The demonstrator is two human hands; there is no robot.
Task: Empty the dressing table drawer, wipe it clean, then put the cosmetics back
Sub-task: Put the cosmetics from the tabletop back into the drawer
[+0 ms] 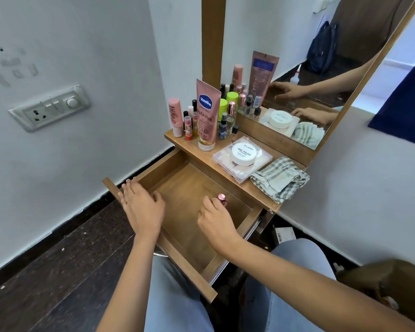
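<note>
The wooden drawer (177, 236) is pulled out, its floor bare apart from one small bottle with a pink metallic cap (222, 198) standing near the right side. My right hand (216, 220) holds that bottle, fingers curled round it. Over the drawer's front left corner lies my left hand (140, 202), fingers relaxed, resting on the rim. On the tabletop (256, 185) stand a pink Vaseline tube (207, 113), several small bottles and lipsticks (189, 121), a white nail polish remover tub (243, 153) on a clear case, and a striped cloth (279, 179).
A mirror (321, 68) rises behind the tabletop and reflects my hands. A white wall with a switch panel (50, 107) is on the left, dark floor below it. My knees in blue jeans are under the drawer. A brown object lies at bottom right.
</note>
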